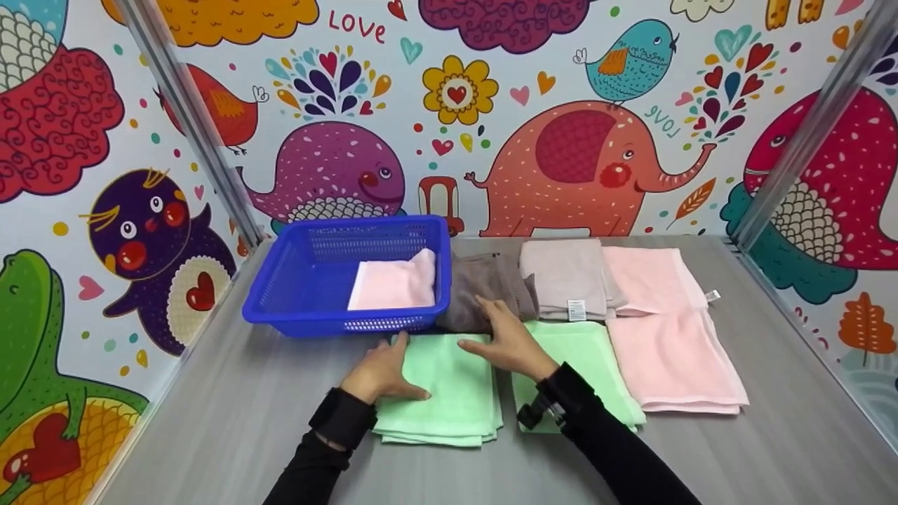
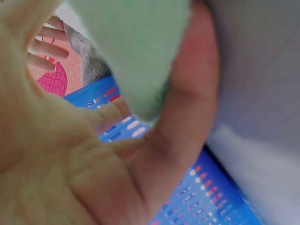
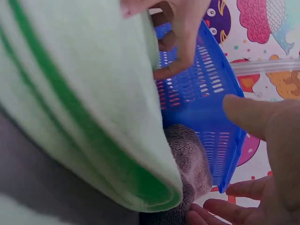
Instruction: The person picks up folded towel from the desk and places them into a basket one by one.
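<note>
Hands spread wide: the left hand [image 1: 379, 373] touches the left side of a folded green towel [image 1: 456, 400] on the counter [image 1: 203, 435]; the right hand [image 1: 518, 347], thumb apart, is by its right corner, near a brown towel [image 1: 468, 294]. Behind sits a blue basket [image 1: 302, 324] holding a pink cloth [image 1: 393, 286].

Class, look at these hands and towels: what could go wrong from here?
The left green towel has uneven layers at its near edge, which might slide apart if lifted. The right hand, near the brown towel, could disturb it. The left hand, close to the blue basket, might bump it.
</note>
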`<state>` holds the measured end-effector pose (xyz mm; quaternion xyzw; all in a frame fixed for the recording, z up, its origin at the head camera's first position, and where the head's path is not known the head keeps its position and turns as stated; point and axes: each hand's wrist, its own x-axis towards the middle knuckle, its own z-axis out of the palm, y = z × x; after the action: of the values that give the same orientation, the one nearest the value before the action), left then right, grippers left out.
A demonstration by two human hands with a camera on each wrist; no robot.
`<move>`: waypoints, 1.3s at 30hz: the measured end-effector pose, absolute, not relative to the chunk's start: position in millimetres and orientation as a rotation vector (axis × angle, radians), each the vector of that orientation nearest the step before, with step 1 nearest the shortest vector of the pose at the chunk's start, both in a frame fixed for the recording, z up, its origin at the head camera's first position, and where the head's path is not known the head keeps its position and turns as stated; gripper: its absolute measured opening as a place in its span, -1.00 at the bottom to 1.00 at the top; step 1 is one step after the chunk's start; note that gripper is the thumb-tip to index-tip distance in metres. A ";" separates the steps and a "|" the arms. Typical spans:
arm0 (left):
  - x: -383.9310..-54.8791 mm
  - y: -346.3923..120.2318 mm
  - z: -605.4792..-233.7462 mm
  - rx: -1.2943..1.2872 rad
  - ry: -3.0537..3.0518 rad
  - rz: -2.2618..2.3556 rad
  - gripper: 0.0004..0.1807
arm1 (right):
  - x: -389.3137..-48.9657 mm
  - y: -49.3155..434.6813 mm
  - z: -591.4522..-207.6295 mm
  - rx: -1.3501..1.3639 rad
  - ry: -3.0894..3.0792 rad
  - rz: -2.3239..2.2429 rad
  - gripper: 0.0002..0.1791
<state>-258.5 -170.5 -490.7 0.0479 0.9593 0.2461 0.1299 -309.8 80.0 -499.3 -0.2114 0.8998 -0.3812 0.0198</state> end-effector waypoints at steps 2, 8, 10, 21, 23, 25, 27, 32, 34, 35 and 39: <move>-258.6 -170.2 -491.7 0.144 2.785 0.720 0.33 | -303.2 83.5 -501.8 -0.667 2.824 -1.162 -0.05; -259.2 -170.1 -491.7 0.147 2.793 0.723 0.31 | -292.9 86.8 -507.2 -0.624 2.810 -1.022 -0.03; -259.3 -170.3 -491.2 0.146 2.797 0.724 0.31 | -292.6 85.1 -508.2 -0.617 2.787 -0.989 0.01; -258.4 -172.5 -493.9 0.154 2.799 0.759 0.27 | -292.8 78.1 -515.6 -0.604 2.698 -0.959 0.09; -259.2 -173.0 -494.0 0.159 2.791 0.762 0.28 | -292.4 77.7 -516.4 -0.622 2.691 -0.979 0.08; -259.9 -173.5 -493.9 0.170 2.782 0.764 0.29 | -291.4 77.4 -517.1 -0.639 2.683 -0.999 0.09; -260.3 -174.4 -494.0 0.180 2.777 0.771 0.29 | -289.9 76.8 -517.1 -0.663 2.677 -1.016 0.11; -261.0 -175.8 -494.9 0.221 2.765 0.831 0.23 | -286.3 75.0 -517.3 -0.726 2.645 -1.057 0.05; -261.2 -175.5 -496.0 0.254 2.753 0.863 0.19 | -285.1 73.5 -518.3 -0.758 2.633 -1.069 -0.07; -261.2 -175.4 -496.7 0.274 2.744 0.881 0.15 | -284.8 72.3 -519.2 -0.772 2.631 -1.076 -0.12; -261.5 -175.5 -500.8 0.376 2.713 0.942 -0.05 | -282.6 67.8 -522.9 -0.824 2.599 -1.136 -0.25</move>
<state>-261.5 -175.5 -500.8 0.1289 0.9296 0.3229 0.1223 -282.6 67.8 -522.9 -0.2777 0.8761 -0.3828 0.0938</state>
